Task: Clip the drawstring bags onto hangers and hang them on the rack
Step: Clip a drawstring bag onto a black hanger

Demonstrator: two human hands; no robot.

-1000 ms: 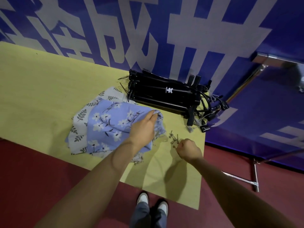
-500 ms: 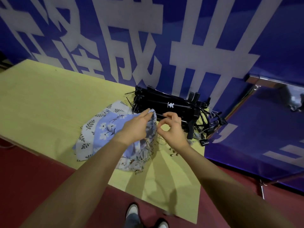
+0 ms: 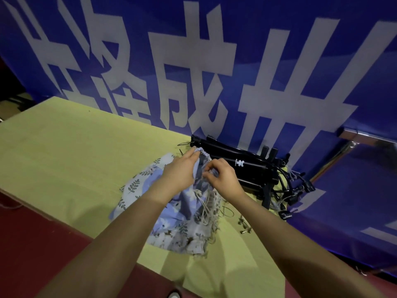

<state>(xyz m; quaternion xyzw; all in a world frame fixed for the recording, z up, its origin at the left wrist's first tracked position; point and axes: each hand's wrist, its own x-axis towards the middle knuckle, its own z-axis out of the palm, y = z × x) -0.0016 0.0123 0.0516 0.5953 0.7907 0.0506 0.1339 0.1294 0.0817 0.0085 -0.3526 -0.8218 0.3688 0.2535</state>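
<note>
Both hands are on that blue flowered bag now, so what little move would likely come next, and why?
Probably the right hand reaches for one black plastic hanger in the stack just behind. Both it and the left hand pinch the gathered top of the blue floral drawstring bag, lifted off the yellow table, and no hanger is clipped on yet.

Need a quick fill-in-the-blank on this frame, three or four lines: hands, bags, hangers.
1. Both hands, left hand and right hand, grip the gathered top of a blue ____ drawstring bag.
2. The stack of hangers is coloured ____.
3. The hangers lie on the ____ table.

Missing words: floral; black; yellow
</note>
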